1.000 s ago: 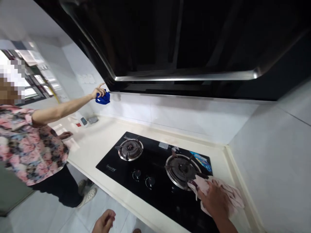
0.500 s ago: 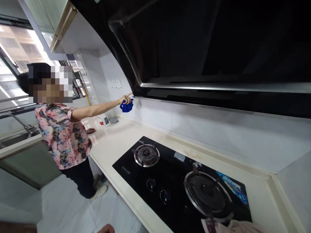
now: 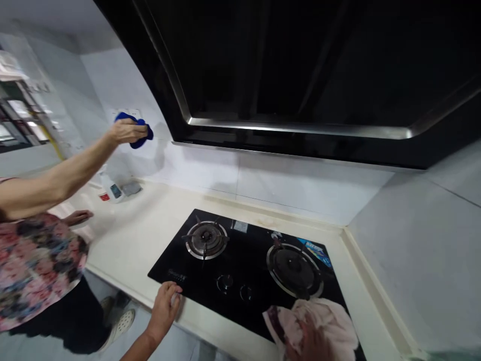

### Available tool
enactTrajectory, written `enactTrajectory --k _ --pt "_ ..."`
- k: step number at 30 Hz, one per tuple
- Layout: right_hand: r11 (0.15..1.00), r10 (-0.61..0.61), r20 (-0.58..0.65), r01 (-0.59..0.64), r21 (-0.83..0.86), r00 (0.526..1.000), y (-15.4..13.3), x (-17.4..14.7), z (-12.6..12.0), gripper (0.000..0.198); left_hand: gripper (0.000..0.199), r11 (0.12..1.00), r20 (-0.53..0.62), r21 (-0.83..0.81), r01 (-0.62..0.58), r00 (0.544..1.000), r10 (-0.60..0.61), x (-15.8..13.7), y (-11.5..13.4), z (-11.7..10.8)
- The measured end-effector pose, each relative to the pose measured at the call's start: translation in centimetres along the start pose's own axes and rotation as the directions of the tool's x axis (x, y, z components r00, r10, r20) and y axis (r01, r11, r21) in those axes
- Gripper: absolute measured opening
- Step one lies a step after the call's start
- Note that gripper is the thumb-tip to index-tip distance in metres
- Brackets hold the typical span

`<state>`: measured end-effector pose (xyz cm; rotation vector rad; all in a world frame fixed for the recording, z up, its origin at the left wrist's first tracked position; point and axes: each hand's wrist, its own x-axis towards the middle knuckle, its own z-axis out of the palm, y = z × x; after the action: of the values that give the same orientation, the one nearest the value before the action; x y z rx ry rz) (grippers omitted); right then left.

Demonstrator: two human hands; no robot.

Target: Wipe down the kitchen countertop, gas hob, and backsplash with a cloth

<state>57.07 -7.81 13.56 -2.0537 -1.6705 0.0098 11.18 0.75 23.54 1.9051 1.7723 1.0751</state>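
Note:
My right hand (image 3: 314,343) presses into a crumpled pale pink cloth (image 3: 325,316) on the near right part of the black gas stove (image 3: 191,288). The fingers are blurred against the folds, and the cloth's lower part runs out of view. My left hand (image 3: 165,306) is at the counter's front edge by the stove's near left corner. Its fingers are loosely bent, with a gap to the thumb and nothing held. Two burners are on the stove, a left burner (image 3: 206,238) and a right burner (image 3: 295,268), with two knobs in front.
On the left, a co-worker in a floral shirt (image 3: 41,255) reaches up with a blue cloth (image 3: 141,140) near the wall sockets. A black range hood (image 3: 293,133) hangs low over the stove. A white bottle (image 3: 112,188) and a grey cloth (image 3: 131,188) lie in the counter's back corner.
My view has shifted right and closer to the co-worker. My left hand has come up to the counter edge, and more of the pink cloth shows. The co-worker's blue cloth is off the hood corner.

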Motion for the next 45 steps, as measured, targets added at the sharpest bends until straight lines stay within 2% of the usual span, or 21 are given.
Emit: enactTrajectory --k 3,7,10,14,17,22,26,28,32,34,36,40,45 --pt "0.997 -0.049 0.06 0.046 0.057 0.997 -3.4 0.0 0.9 0.052 0.026 0.984 -0.092 0.175 -0.046 0.994 0.063 3.6 -3.9 -0.4" --pt "0.984 -0.05 0.128 0.027 0.174 0.99 -4.7 1.6 0.9 0.054 0.032 0.919 -0.077 0.395 0.021 0.997 0.011 6.7 -6.9 -0.5" --pt "0.978 -0.02 0.153 -0.013 0.208 0.988 -5.3 3.2 0.1 0.059 0.04 0.881 -0.053 0.471 0.037 0.999 -0.014 7.4 -7.2 -0.2" --pt "0.966 -0.03 0.158 -0.012 0.257 0.987 -7.2 5.8 -0.8 0.062 0.045 0.869 -0.039 0.493 0.038 0.999 -0.022 7.4 -7.2 0.2" --pt "0.94 0.02 0.176 -0.078 0.331 0.984 -8.6 7.8 -0.9 0.062 0.046 0.866 -0.029 0.5 0.029 0.999 -0.016 7.4 -7.4 0.4" --pt "0.824 0.142 0.226 -0.242 0.513 0.964 -9.9 10.3 -0.4 0.054 0.047 0.859 -0.016 0.509 0.056 0.998 -0.056 7.4 -7.9 0.6" --pt "0.753 0.08 0.287 -0.246 0.61 0.955 -11.3 12.7 -0.1 0.054 0.051 0.856 -0.016 0.514 0.055 0.998 -0.055 7.2 -8.3 0.8" --pt "0.773 0.02 0.346 -0.234 0.59 0.938 -12.4 14.5 0.0 0.058 0.052 0.85 -0.022 0.525 0.044 0.999 -0.039 7.1 -8.6 0.8" --pt "0.897 -0.108 0.442 -0.105 0.43 0.891 -15.3 18.6 0.9 0.062 0.051 0.839 -0.02 0.544 0.028 1.0 -0.021 7.0 -8.8 0.9" --pt "0.956 -0.063 0.438 -0.072 0.286 0.897 -16.6 20.5 1.8 0.06 0.049 0.836 -0.014 0.548 0.022 1.0 -0.017 7.0 -8.7 0.8" --pt "0.989 0.012 0.375 -0.066 0.131 0.927 -17.4 22.2 2.8 0.056 0.047 0.834 -0.016 0.552 0.025 1.0 -0.02 6.9 -8.6 0.8" --pt "0.996 0.069 0.243 -0.053 -0.07 0.968 -18.1 25.4 4.6 0.055 0.043 0.831 -0.027 0.554 0.044 0.999 -0.035 6.7 -8.6 0.8" --pt "0.958 0.262 0.186 -0.232 -0.166 0.947 -19.8 29.7 6.8 0.054 0.038 0.82 -0.027 0.57 0.042 0.999 -0.033 6.4 -9.0 0.9"
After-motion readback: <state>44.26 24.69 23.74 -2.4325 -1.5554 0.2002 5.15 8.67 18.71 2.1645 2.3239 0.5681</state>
